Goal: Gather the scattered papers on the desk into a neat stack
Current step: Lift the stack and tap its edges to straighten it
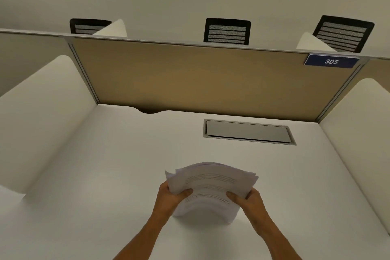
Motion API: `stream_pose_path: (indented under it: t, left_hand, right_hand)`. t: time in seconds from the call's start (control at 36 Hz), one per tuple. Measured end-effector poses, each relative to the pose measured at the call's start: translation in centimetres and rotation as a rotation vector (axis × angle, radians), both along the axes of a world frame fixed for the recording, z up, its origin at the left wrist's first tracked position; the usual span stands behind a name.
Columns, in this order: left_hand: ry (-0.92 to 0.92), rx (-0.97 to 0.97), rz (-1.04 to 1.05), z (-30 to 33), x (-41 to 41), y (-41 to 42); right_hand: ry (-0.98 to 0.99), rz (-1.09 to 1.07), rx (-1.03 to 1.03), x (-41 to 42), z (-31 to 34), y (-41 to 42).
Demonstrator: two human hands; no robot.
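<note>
Both thumbs press down on my papers: left hand and right hand grip the bowed bundle's sides, its lower edge standing on the desk toward the near edge.

head-worn view, seemingly steeply down

The surface is white and smooth. A stack of papers stands on it at the near middle, with its bottom edge touching the top (the sheets bend up above that). Far back on the right, a grey flat lid is set into the surface. A small dark notch cuts its far edge.
</note>
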State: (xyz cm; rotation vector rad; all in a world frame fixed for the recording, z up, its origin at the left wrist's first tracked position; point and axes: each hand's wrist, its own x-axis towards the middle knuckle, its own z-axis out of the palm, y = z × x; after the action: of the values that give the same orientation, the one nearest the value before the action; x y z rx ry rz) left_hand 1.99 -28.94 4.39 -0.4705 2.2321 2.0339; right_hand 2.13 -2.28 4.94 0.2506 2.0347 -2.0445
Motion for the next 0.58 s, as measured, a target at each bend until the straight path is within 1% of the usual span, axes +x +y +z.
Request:
stream_pose_path:
  t: [0.14, 0.25, 0.39, 0.58]
  left_hand:
    - [0.033, -0.023, 0.103, -0.2, 0.2, 0.5]
    - [0.067, -0.001, 0.154, 0.7, -0.2, 1.8]
    - [0.093, 0.018, 0.118, 1.5, -0.7, 2.3]
    - [0.042, -0.040, -0.001, 0.1, -0.7, 1.7]
  right_hand:
    - [-0.005, -0.031, 0.004, -0.3, 0.2, -0.5]
    - [0.023, -0.036, 0.002, -0.7, 0.6, -0.9]
    - [0.044, -0.080, -0.009, -0.7, 0.4, -0.3]
    - [0.015, -0.046, 0.012, -0.8, -0.2, 0.2]
